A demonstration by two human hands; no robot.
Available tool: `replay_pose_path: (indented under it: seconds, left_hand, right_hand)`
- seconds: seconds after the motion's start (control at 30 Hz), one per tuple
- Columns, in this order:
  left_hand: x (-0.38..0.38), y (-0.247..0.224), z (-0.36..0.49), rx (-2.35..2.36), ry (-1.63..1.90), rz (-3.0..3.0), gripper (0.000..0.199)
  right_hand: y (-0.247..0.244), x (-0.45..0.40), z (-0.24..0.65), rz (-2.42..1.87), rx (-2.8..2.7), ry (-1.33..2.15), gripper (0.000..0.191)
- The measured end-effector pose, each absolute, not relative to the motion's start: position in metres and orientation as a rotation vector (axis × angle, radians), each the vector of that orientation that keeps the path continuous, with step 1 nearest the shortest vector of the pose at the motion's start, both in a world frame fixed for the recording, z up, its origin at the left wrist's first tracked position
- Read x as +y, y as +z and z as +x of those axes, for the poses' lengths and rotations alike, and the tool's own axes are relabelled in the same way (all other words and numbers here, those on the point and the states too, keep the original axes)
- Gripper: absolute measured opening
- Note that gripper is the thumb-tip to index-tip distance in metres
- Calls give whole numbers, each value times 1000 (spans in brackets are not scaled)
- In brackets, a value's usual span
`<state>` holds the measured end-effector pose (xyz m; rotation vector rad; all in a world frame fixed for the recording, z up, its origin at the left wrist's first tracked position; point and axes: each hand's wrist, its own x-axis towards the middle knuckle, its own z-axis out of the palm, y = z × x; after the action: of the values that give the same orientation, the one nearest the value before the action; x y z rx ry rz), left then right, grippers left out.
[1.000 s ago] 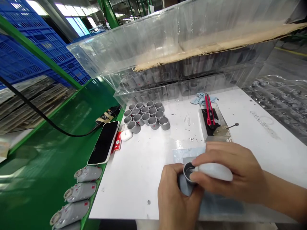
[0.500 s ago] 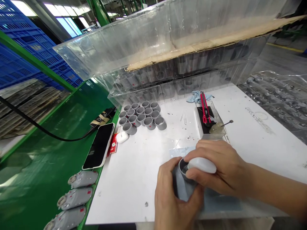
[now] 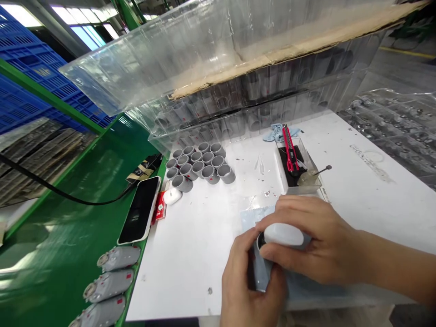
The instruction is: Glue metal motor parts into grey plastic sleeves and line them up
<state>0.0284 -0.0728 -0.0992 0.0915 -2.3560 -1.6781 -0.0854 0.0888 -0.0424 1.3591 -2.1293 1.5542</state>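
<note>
- gripping is done by both bare hands, and neither is released.
- the left hand is clenched around a short grey tube, with its dark open end turned up toward the right hand.
- the right hand is closed over a white rounded plastic piece, which is pressed against that open end; what kind of piece it is cannot be told.
- both things are held near the right of the white work table, above a pale blue sheet.
- a cluster of grey tube sections is stood on end toward the far left of the table.
- a clear tray is placed far right of the hands, with a red utility knife laid in it and a thin metal-tipped stick leaning out over its edge.
- a blue cloth is bunched just beyond the tray.
- a smartphone, a white earbud case and a small red packet are set along the left table edge.
- grey capped cylinders are lined up on a green conveyor belt, left of the table.
- a large clear plastic bin is raised beyond the table, with a cardboard strip along it.
</note>
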Motion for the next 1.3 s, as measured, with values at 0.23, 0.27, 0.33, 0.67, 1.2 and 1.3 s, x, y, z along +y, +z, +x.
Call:
replay_pose_path:
  seconds: [0.23,0.27,0.33,0.67,1.2,1.3]
  left_hand:
    - [-72,-102,30,-2359,-1706,165,39]
    - [-72,-102,30,-2357,-1709,173,39]
    - [-72,-101,30,-2352,-1709,185,37]
    - [-73,-104,30,-2306,-1832,155,38]
    - [-73,-106,31,-2337,-1790,241,38]
    - [-73,-108,31,-2328,-1797,255,38]
  right_hand:
    - [-45,94,-90,1408,-2114,1420,15]
    - [-45,94,-90,1420,-2097,1433,15]
    - [-45,93,-90,1436,-2061,1463,14]
    - [-47,89,-89,1438,-2016,1560,11]
    - [-43,87,-89,1433,-1896,1604,9]
    - [-43,86,-88,1435,-1899,1600,9]
